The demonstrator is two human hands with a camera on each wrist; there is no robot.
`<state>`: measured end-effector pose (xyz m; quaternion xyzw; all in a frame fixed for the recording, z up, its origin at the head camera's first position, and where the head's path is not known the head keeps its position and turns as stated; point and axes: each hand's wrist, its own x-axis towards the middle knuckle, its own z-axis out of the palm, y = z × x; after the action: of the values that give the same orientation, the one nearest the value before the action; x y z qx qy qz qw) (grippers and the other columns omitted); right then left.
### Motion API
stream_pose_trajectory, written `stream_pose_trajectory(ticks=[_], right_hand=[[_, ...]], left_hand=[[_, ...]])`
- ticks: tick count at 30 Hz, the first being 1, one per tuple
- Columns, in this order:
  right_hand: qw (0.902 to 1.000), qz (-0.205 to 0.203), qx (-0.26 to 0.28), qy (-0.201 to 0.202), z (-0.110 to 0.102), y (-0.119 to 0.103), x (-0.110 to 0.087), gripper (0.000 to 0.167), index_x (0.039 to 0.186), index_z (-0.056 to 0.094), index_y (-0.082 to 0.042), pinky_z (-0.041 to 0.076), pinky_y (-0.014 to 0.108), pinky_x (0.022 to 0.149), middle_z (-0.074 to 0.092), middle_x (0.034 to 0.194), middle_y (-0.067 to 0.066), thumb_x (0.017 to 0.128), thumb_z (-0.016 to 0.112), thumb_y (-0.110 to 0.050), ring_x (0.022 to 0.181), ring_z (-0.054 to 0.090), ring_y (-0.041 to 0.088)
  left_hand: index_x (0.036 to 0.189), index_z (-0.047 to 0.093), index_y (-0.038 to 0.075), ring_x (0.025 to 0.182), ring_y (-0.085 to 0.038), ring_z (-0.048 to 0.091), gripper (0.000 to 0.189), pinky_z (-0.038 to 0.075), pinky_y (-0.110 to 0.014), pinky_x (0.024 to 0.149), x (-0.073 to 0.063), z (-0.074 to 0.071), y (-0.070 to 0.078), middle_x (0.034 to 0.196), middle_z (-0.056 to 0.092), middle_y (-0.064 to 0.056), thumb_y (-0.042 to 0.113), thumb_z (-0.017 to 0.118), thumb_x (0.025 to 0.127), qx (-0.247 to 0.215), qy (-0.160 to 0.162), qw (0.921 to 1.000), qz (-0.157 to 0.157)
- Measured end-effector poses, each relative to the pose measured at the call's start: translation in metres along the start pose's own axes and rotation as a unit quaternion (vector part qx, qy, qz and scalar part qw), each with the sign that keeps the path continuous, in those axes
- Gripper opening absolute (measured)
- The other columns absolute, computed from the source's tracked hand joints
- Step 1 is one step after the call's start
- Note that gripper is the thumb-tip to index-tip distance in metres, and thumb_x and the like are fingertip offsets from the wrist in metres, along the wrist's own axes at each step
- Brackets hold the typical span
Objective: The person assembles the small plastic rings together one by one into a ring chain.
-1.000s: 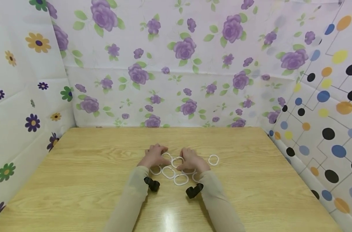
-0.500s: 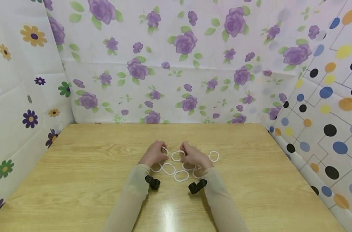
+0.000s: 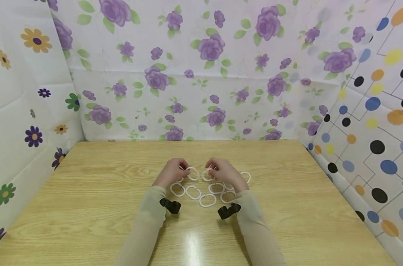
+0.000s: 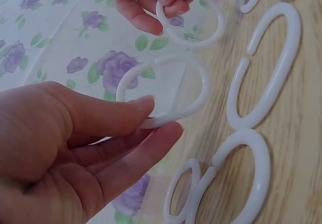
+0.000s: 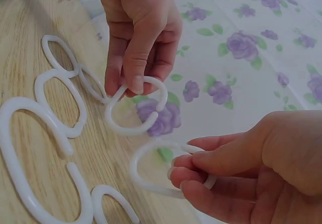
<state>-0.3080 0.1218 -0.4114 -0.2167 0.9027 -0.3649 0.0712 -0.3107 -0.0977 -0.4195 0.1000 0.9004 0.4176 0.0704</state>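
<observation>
My left hand [image 3: 172, 172] pinches a white plastic curtain ring [image 4: 206, 85] between thumb and fingers. In the right wrist view this ring shows a small gap in its loop. My right hand [image 3: 225, 173] pinches a second white curtain ring [image 5: 134, 168], its far side hidden by the fingers. Both rings are held up off the table, close together but apart. Several more white rings lie in a loose curve in front of the hands, among them an oval one [image 4: 293, 43] with a gap and a front one [image 3: 207, 206]. Whether these link or only touch, I cannot tell.
A wood-grain table [image 3: 98, 221] stretches under both arms. One ring [image 3: 249, 177] lies to the right, partly behind the right hand. A flowered cloth wall [image 3: 188, 99] stands behind the table, with patterned cloth at both sides. Black wrist cameras [image 3: 170, 205] sit on the sleeves.
Both hands have gone from reaching down among the rings to holding one ring each, now raised. The left hand has shifted slightly left. The rings at the front stay put.
</observation>
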Motion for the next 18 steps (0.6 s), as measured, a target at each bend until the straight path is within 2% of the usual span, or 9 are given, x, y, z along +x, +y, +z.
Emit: stream_pose_trajectory(ticks=[5, 9, 14, 18], right_hand=[[0.9991, -0.016, -0.016, 0.035, -0.0031, -0.0012, 0.0000, 0.012, 0.102, 0.066, -0.001, 0.053, 0.025, 0.066, 0.072, 0.089, 0.012, 0.095, 0.056, -0.004, 0.077, 0.068, 0.020], [0.9985, -0.016, -0.007, 0.052, -0.0062, -0.0021, 0.0001, 0.009, 0.098, 0.065, -0.002, 0.054, 0.026, 0.067, 0.073, 0.091, 0.016, 0.095, 0.057, -0.003, 0.080, 0.069, 0.022], [0.9991, -0.033, -0.002, 0.028, -0.0088, -0.0029, -0.0015, 0.012, 0.102, 0.063, 0.000, 0.053, 0.027, 0.060, 0.072, 0.083, 0.016, 0.097, 0.056, -0.008, 0.069, 0.069, 0.027], [0.9987, -0.048, -0.015, -0.001, -0.0095, -0.0044, -0.0015, 0.018, 0.104, 0.064, -0.001, 0.045, 0.024, 0.051, 0.070, 0.074, 0.015, 0.098, 0.057, -0.016, 0.062, 0.066, 0.035]], left_hand=[[0.092, 0.068, 0.002, 0.071, -0.016, 0.067, 0.011, 0.053, -0.027, 0.065, -0.0013, -0.0020, 0.0027, 0.086, 0.067, -0.010, 0.013, 0.067, 0.091, -0.016, -0.017, 0.9997, 0.011], [0.094, 0.068, 0.000, 0.070, -0.019, 0.069, 0.014, 0.056, -0.031, 0.067, -0.0011, -0.0022, 0.0042, 0.085, 0.068, -0.012, 0.014, 0.067, 0.091, -0.029, -0.019, 0.9994, 0.009], [0.092, 0.069, 0.002, 0.071, -0.023, 0.068, 0.015, 0.052, -0.027, 0.060, -0.0028, -0.0043, 0.0022, 0.081, 0.069, -0.012, 0.017, 0.069, 0.090, -0.020, -0.004, 0.9995, 0.025], [0.087, 0.070, 0.006, 0.071, -0.023, 0.065, 0.015, 0.047, -0.025, 0.061, -0.0031, -0.0045, 0.0027, 0.079, 0.069, -0.011, 0.022, 0.070, 0.090, -0.021, 0.022, 0.9987, 0.041]])
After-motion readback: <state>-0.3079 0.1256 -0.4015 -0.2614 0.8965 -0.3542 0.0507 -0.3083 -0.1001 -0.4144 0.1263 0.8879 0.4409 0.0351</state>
